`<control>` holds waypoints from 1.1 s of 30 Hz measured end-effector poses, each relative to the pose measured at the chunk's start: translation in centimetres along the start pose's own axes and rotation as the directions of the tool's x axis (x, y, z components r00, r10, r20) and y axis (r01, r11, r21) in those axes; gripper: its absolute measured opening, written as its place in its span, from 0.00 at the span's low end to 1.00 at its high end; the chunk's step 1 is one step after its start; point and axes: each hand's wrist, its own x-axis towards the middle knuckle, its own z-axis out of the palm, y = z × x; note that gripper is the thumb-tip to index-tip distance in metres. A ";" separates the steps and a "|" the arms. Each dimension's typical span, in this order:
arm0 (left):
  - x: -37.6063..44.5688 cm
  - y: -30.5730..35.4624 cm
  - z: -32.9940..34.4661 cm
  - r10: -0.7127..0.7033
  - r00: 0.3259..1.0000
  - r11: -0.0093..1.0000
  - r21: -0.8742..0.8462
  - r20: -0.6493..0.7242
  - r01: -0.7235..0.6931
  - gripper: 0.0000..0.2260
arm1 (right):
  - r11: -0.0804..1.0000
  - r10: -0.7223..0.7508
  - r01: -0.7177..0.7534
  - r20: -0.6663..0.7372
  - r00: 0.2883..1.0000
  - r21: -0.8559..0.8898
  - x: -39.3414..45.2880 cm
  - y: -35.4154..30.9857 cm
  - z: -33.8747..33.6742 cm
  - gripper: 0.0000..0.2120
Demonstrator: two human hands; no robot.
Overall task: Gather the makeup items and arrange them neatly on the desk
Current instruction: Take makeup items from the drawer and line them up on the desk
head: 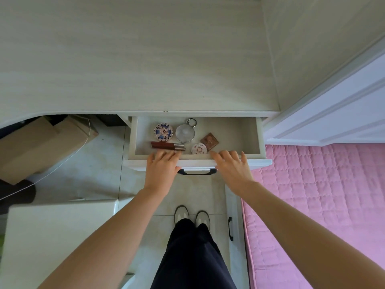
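A white drawer (239,132) stands pulled out under the pale wooden desk (135,59). Inside lie a round blue-patterned compact (163,132), a clear round case with a metal ring (185,133), two brown lipstick tubes (168,146), a small white-and-pink round compact (199,149) and a small brown square case (209,141). My left hand (161,166) rests on the drawer's front edge, its fingers reaching over it close to the lipstick tubes. My right hand (232,165) lies with spread fingers on the same front edge, further right. Neither hand holds anything.
The drawer's black handle (196,173) shows between my hands. A cardboard box (41,142) sits under the desk at left. A white cabinet top (58,236) is at lower left. A pink quilted bed (323,195) fills the right side. My shoes (191,216) stand on the tiled floor.
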 end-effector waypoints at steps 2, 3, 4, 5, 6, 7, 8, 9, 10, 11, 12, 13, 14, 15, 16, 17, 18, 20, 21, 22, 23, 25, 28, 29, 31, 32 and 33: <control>-1.3 0.3 0.0 0.008 1.000 1.000 0.003 0.013 -0.008 0.20 | 1.000 -0.006 0.006 0.012 1.000 0.005 -1.2 -0.3 0.5 0.31; -2.0 0.4 0.1 0.013 1.000 1.000 0.006 0.006 -0.013 0.20 | 1.000 -0.011 0.011 0.014 1.000 0.007 -1.8 -0.4 0.8 0.31; -2.7 0.5 0.2 0.017 1.000 1.000 0.007 -0.008 -0.017 0.21 | 1.000 -0.015 0.014 0.014 1.000 0.009 -2.4 -0.5 1.1 0.32; -3.4 0.6 0.3 0.023 0.999 1.000 0.006 -0.028 -0.023 0.21 | 1.000 -0.018 0.018 0.014 1.000 0.012 -3.0 -0.7 1.4 0.32; -4.1 0.8 0.4 0.027 0.998 1.000 0.004 -0.049 -0.027 0.22 | 1.000 -0.023 0.023 0.013 1.000 0.012 -3.6 -0.8 1.7 0.33; -4.7 1.0 0.5 0.028 0.998 1.000 0.001 -0.064 -0.028 0.22 | 1.000 -0.027 0.026 0.016 1.000 0.013 -4.2 -0.9 2.0 0.33; -5.4 1.1 0.6 0.027 0.997 1.000 0.000 -0.069 -0.027 0.22 | 0.999 -0.029 0.028 0.025 0.999 0.017 -4.8 -1.0 2.3 0.32; -6.2 1.4 0.7 0.027 0.997 1.000 -0.001 -0.071 -0.027 0.23 | 0.999 -0.031 0.031 0.038 0.999 0.022 -5.5 -1.2 2.6 0.32; -7.1 1.6 0.8 0.027 0.997 1.000 -0.002 -0.073 -0.027 0.23 | 0.999 -0.036 0.035 0.046 0.998 0.027 -6.2 -1.3 2.9 0.31; -7.9 1.7 0.9 0.028 0.997 1.000 -0.003 -0.074 -0.028 0.23 | 0.999 -0.043 0.042 0.051 0.998 0.028 -6.9 -1.5 3.2 0.31; -8.6 1.9 1.0 0.026 0.997 1.000 -0.004 -0.071 -0.027 0.23 | 0.998 -0.050 0.049 0.055 0.997 0.029 -7.4 -1.6 3.4 0.32; -9.3 2.1 1.0 0.024 0.998 1.000 0.000 -0.064 -0.024 0.23 | 0.998 -0.055 0.053 0.065 0.996 0.032 -8.1 -1.8 3.6 0.33; -10.1 2.3 1.0 0.021 0.998 1.000 0.009 -0.054 -0.021 0.23 | 0.998 -0.059 0.056 0.077 0.995 0.037 -8.7 -1.9 3.8 0.34; -10.8 2.4 1.0 0.023 0.999 1.000 0.019 -0.046 -0.022 0.24 | 0.997 -0.062 0.059 0.084 0.995 0.043 -9.4 -2.1 4.1 0.34; -11.5 2.5 1.0 0.027 0.999 0.999 0.028 -0.038 -0.026 0.24 | 0.997 -0.066 0.062 0.086 0.994 0.046 -10.0 -2.3 4.5 0.34; -12.2 2.6 1.0 0.030 0.999 0.999 0.032 -0.031 -0.029 0.24 | 0.997 -0.068 0.064 0.090 0.994 0.048 -10.6 -2.5 4.7 0.34; -12.8 2.7 1.1 0.030 0.999 0.999 0.031 -0.024 -0.029 0.24 | 0.997 -0.070 0.066 0.096 0.993 0.048 -11.2 -2.7 5.0 0.34; -13.9 3.0 1.0 0.024 1.000 0.999 0.025 -0.007 -0.024 0.23 | 0.996 -0.073 0.068 0.110 0.991 0.050 -12.1 -2.9 5.4 0.35; -14.3 3.2 1.0 0.021 1.000 1.000 0.024 0.002 -0.021 0.23 | 0.996 -0.073 0.068 0.114 0.991 0.050 -12.5 -3.0 5.6 0.35; -14.5 3.3 1.0 0.016 1.000 1.000 0.021 0.012 -0.016 0.22 | 0.996 -0.073 0.068 0.116 0.991 0.050 -12.7 -3.0 5.7 0.35; -14.6 3.4 1.0 0.011 1.000 1.000 0.016 0.023 -0.011 0.22 | 0.996 -0.074 0.068 0.115 0.991 0.049 -12.8 -3.0 5.8 0.35; -14.5 3.4 0.8 0.008 0.999 1.000 0.010 0.051 -0.008 0.21 | 0.996 -0.076 0.072 0.111 0.991 0.044 -12.9 -2.9 5.8 0.34; -14.2 3.2 0.6 0.007 0.994 1.000 -0.017 0.106 -0.006 0.21 | 0.996 -0.081 0.074 0.123 0.989 0.058 -12.9 -2.9 5.7 0.33; -14.2 3.1 0.5 0.008 0.993 1.000 -0.028 0.122 -0.004 0.21 | 0.995 -0.081 0.073 0.128 0.988 0.067 -12.9 -2.9 5.6 0.33; -14.2 2.9 0.5 0.013 0.990 0.999 -0.051 0.141 -0.006 0.21 | 0.994 -0.085 0.074 0.137 0.987 0.084 -12.8 -3.0 5.6 0.31; -14.1 2.8 0.5 0.020 0.989 0.998 -0.060 0.146 -0.012 0.20 | 0.992 -0.089 0.076 0.136 0.987 0.099 -12.7 -2.9 5.5 0.29; -14.0 2.7 0.5 0.028 0.989 0.998 -0.068 0.146 -0.018 0.20 | 0.989 -0.094 0.077 0.134 0.987 0.124 -12.6 -2.8 5.4 0.27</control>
